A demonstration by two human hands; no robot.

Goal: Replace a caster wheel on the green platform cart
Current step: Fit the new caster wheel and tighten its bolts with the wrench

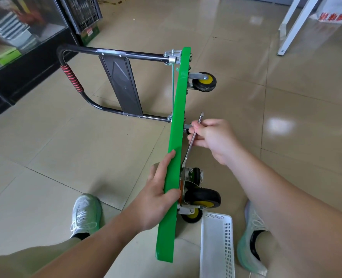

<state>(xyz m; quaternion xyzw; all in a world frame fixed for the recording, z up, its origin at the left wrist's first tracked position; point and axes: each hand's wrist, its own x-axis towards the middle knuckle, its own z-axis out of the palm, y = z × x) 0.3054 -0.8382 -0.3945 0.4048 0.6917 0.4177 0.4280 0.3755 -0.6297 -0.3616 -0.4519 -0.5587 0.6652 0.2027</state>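
Standing on its long edge on the tiled floor [86, 149], the green platform cart [178, 137] runs from 12 to 6 o'clock, wheels facing 3 o'clock. The left hand [158, 195] grasps its upper edge toward 6 o'clock. The right hand [212, 139] grips a wrench [190, 147], whose lower end reaches the near caster [203, 198] mount. A white basket [216, 247] lies at 5 o'clock.
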